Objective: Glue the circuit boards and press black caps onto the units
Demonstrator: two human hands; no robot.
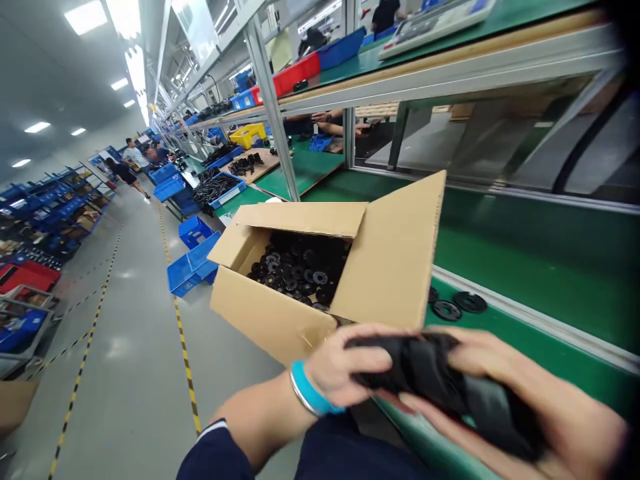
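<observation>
My left hand [337,367], with a turquoise band and a silver bangle at its wrist, grips one end of a dark bundle of black parts [420,373]. My right hand [530,387] is wrapped round the other end, its fingers on both sides. Motion blurs the bundle, so I cannot make out the single pieces. Just beyond my hands an open cardboard box [280,307] holds many small black round parts [295,273]. On the green bench beside its right flap lie several black slotted rings [470,302].
A metal rail [540,327] runs along the green bench [540,260]. An upright post [273,100] rises behind the box. Blue bins [193,267] stand left of it, by the aisle floor [135,347]. A co-worker's hands [350,123] show across the bench.
</observation>
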